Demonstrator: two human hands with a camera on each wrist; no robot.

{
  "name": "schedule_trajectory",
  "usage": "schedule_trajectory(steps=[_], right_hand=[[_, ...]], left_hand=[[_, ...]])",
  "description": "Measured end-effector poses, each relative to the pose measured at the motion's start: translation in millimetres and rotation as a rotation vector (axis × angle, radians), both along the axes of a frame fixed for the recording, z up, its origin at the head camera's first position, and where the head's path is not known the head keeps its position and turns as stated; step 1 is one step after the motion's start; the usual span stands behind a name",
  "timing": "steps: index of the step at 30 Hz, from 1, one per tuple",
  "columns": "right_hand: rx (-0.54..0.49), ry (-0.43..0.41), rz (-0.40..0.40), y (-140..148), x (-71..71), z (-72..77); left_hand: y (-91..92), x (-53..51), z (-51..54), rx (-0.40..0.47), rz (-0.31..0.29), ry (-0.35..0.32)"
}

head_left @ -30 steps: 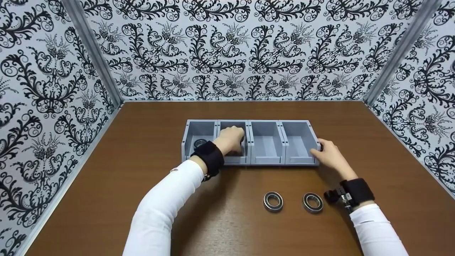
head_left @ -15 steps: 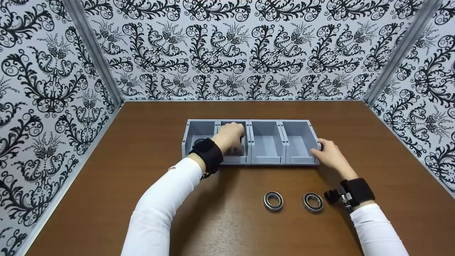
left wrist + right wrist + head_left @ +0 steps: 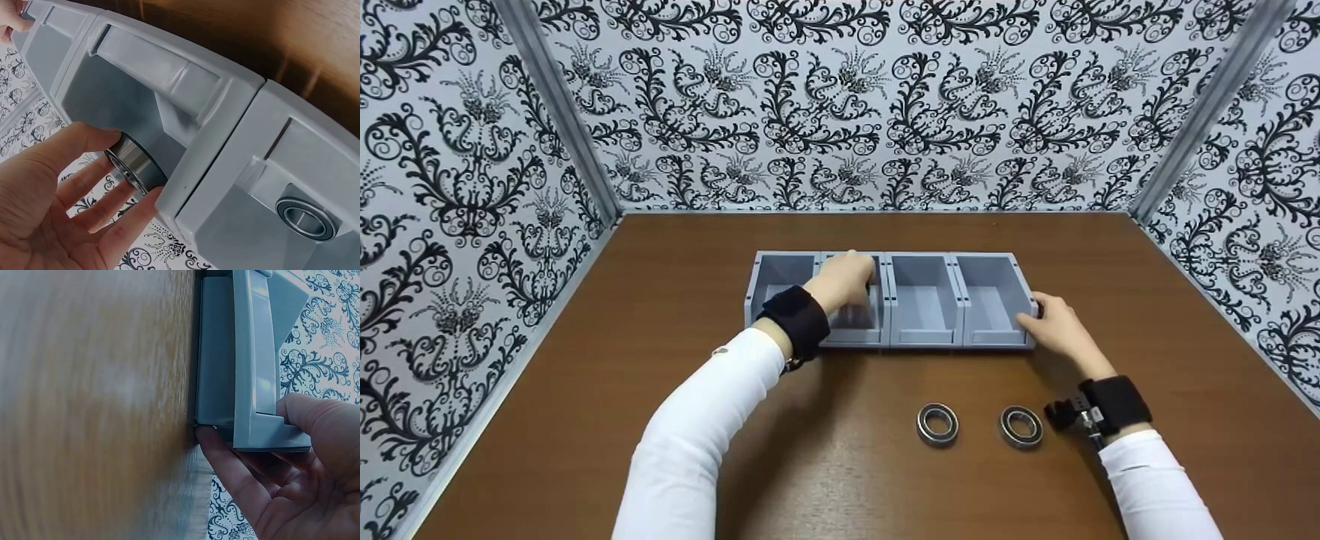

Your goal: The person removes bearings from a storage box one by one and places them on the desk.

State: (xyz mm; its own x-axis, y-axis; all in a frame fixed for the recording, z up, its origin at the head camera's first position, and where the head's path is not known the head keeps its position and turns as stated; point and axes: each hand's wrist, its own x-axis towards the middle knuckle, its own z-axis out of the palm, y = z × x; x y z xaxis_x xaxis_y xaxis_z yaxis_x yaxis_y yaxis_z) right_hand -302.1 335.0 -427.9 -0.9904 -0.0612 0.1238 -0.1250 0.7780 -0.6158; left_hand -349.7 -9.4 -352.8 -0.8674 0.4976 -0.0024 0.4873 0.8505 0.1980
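Note:
The left hand (image 3: 844, 281) is over the second compartment from the left of a grey four-compartment bin (image 3: 924, 337). In the left wrist view that hand (image 3: 73, 197) pinches a metal bearing (image 3: 135, 163) between thumb and fingers, at the compartment's opening. Another bearing (image 3: 306, 218) lies in the neighbouring leftmost compartment; the arm hides it in the head view. The right hand (image 3: 1059, 330) grips the bin's right end wall. Seen from the right wrist, its thumb is on the wall's edge and its fingers (image 3: 236, 486) reach under the corner.
Two bearings lie on the brown table in front of the bin, one (image 3: 937, 425) nearer the middle and one (image 3: 1021, 427) beside the right wrist's camera. Patterned panels (image 3: 840, 105) stand behind the table and at both sides.
The left hand has moved slightly up and back within the second compartment, and its wrist now covers the bearing in the leftmost one. The right hand has stayed on the bin's end.

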Motion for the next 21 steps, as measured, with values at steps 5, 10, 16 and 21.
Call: schedule_trajectory(steps=[5, 10, 16, 21], right_hand=[[0.021, 0.007, 0.0, 0.1, -0.7, -0.8], [0.024, 0.008, -0.002, -0.2, -1.1, -0.8], [0.016, -0.009, -0.002, -0.5, -0.7, 0.2], [0.014, -0.008, 0.002, 0.2, -1.2, -0.4]], left_hand=[[0.2, -0.2, 3.1, -0.008, 0.004, 0.005], [0.3, -0.3, 7.0, -0.004, 0.012, -0.002], [0.2, -0.3, 11.3, 0.012, 0.003, -0.045], [-0.1, -0.2, 14.6, 0.008, 0.007, -0.046]])
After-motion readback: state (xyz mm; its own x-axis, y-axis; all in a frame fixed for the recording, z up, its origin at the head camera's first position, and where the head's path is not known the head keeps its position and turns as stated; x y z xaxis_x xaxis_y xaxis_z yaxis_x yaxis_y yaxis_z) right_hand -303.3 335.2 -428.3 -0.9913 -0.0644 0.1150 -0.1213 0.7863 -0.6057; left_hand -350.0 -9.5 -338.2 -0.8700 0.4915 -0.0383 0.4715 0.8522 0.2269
